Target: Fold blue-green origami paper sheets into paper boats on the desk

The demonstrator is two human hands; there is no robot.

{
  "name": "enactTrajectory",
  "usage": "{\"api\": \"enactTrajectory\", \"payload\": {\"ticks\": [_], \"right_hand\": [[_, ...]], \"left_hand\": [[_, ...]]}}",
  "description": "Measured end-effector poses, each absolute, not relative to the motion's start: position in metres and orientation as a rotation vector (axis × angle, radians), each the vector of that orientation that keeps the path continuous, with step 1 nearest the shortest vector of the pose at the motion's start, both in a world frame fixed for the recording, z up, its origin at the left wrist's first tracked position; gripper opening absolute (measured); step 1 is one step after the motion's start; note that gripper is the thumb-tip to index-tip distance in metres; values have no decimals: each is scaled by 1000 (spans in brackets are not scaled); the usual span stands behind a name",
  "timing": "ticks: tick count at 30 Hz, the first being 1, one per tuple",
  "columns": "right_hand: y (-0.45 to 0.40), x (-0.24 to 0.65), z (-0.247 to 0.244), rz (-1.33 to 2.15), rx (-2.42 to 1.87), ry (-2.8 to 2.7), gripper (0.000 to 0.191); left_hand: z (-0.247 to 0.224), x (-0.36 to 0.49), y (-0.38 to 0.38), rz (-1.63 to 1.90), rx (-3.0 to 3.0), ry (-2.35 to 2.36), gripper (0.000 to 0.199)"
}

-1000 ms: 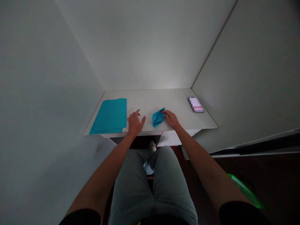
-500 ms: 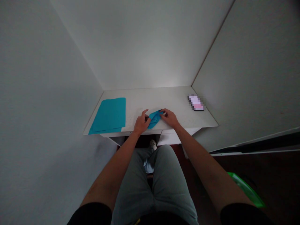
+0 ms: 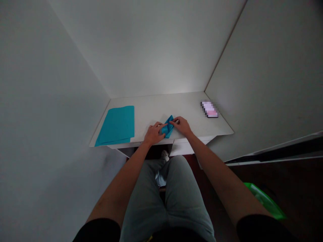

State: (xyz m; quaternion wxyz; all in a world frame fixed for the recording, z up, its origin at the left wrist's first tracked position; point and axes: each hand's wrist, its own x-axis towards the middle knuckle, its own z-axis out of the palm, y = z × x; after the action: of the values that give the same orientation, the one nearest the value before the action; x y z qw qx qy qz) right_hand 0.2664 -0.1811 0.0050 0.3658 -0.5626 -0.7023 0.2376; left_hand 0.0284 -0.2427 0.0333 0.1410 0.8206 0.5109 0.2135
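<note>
A small piece of folded blue paper (image 3: pixel 169 129) sits near the front edge of the white desk, between my two hands. My left hand (image 3: pixel 154 133) is on its left side, with the thumb at the lower edge and the forefinger reaching over the top. On the right, my right hand (image 3: pixel 182 125) pinches a raised flap between thumb and forefinger. The flap stands up from the rest of the paper. My fingers cover part of the folds, so the full shape cannot be made out.
Several flat blue sheets (image 3: pixel 117 124) lie stacked at the desk's left end. A phone (image 3: pixel 209 109) rests at the right. Walls enclose the white desk (image 3: pixel 156 104) at the back and both sides. A green object (image 3: pixel 267 201) is on the floor at lower right.
The folded paper has turned more upright, and its flap now stands raised. My left forefinger has come down from its lifted position onto the paper. My right hand stays by the paper's right side.
</note>
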Motion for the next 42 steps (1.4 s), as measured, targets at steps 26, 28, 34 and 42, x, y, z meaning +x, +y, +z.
{"api": "enactTrajectory", "payload": {"ticks": [26,28,34,42], "right_hand": [[-178,273,5,1007,-1167,-1287,40],[-180,272,7,1034,-1170,-1282,41],[-184,270,10,1107,-1184,-1359,39],[-186,271,11,1100,-1178,-1344,38]], "left_hand": [[29,37,-236,908,1955,1478,43],[32,40,-238,902,1959,1471,45],[36,53,-244,901,1958,1606,82],[35,57,-238,878,1828,1745,38]]}}
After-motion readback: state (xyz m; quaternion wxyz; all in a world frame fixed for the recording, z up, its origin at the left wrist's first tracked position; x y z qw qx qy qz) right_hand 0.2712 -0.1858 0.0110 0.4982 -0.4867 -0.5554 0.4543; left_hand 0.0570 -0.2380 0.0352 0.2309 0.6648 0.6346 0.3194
